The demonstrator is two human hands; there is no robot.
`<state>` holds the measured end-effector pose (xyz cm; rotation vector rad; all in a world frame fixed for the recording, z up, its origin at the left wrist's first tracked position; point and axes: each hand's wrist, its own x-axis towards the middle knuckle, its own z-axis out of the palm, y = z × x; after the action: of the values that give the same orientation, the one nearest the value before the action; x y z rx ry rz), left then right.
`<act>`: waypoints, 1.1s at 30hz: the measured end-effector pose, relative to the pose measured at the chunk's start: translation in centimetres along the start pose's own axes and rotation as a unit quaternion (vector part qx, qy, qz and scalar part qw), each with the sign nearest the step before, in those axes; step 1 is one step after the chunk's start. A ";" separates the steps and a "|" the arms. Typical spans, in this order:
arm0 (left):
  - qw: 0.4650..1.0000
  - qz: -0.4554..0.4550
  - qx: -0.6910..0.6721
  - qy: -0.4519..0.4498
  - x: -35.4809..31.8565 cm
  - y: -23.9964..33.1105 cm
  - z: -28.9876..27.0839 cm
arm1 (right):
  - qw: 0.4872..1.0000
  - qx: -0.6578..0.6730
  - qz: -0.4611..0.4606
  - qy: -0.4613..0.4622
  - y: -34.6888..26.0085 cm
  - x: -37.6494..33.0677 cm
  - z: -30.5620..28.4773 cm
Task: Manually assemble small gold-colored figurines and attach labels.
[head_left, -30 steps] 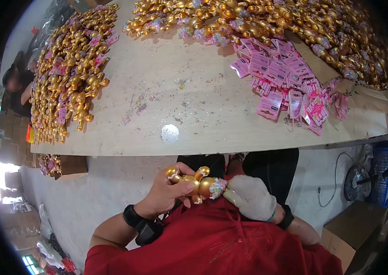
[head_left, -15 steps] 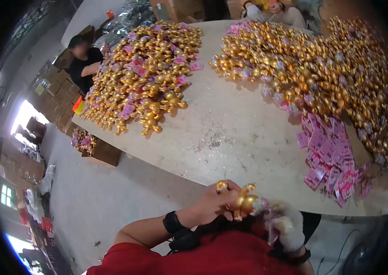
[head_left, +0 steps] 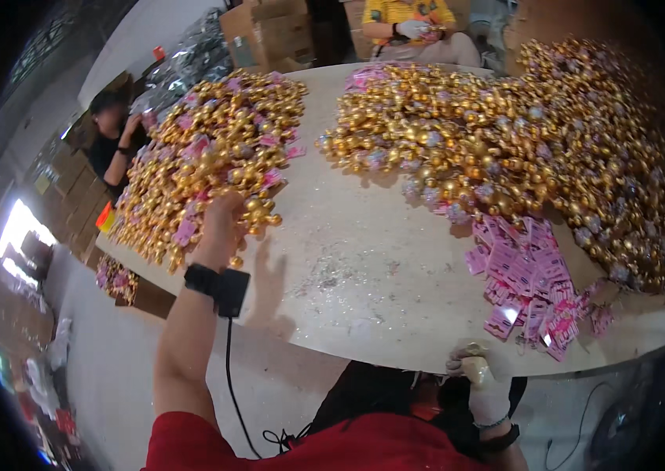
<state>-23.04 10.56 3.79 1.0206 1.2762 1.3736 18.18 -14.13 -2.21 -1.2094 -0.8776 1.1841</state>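
Left hand (head_left: 221, 224) closed on gold ornament (head_left: 258, 212) at left pile (head_left: 199, 157) | gloved right hand (head_left: 480, 381) fingers curled, grip unclear

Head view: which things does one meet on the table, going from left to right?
Left gold ornament pile with left hand → bare tabletop → pink tags → right gold ornament pile.

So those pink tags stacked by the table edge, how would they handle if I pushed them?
The pink tags look thin and flat, so probably light and bendy. They lie loosely overlapped, so a push would likely fan them out, perhaps off the table edge.
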 end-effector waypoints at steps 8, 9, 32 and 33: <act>0.904 0.162 0.303 -0.255 -1.2 -5.8 18.1 | 0.895 -0.351 -0.275 -0.029 -0.2 2.0 -0.5; 0.888 0.184 0.337 -0.252 -0.8 -5.8 20.1 | 0.897 -0.347 -0.270 -0.027 0.1 2.2 -0.7; 0.816 0.261 0.426 -0.292 -12.4 -7.1 32.1 | 0.869 -0.359 -0.336 -0.057 0.3 2.2 -1.5; 0.815 0.255 0.427 -0.297 -11.7 -7.9 32.2 | 0.867 -0.360 -0.340 -0.057 0.3 2.1 -1.5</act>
<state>11.39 4.90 -0.42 2.3377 1.1515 0.6474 19.99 -12.41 -3.00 -1.2278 -1.7579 0.3369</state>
